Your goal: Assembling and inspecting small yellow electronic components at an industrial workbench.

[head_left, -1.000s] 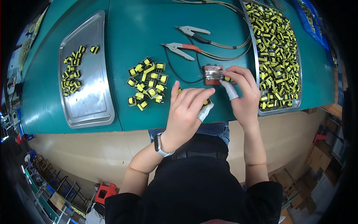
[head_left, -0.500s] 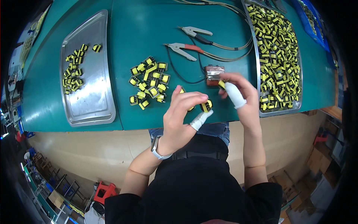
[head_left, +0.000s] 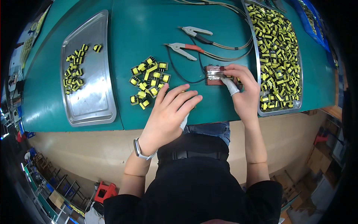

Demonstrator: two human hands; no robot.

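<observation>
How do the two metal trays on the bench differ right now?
The left tray holds only a small cluster of yellow parts near its far end, with most of its floor bare; the right tray is nearly covered with them. The right hand lies against the right tray's edge; neither hand is near the left one. Both are shiny, rimmed trays on the green bench.

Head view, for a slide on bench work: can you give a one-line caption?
Right hand on a small brown fixture block, left hand beside loose yellow components, on a teal table.
</observation>
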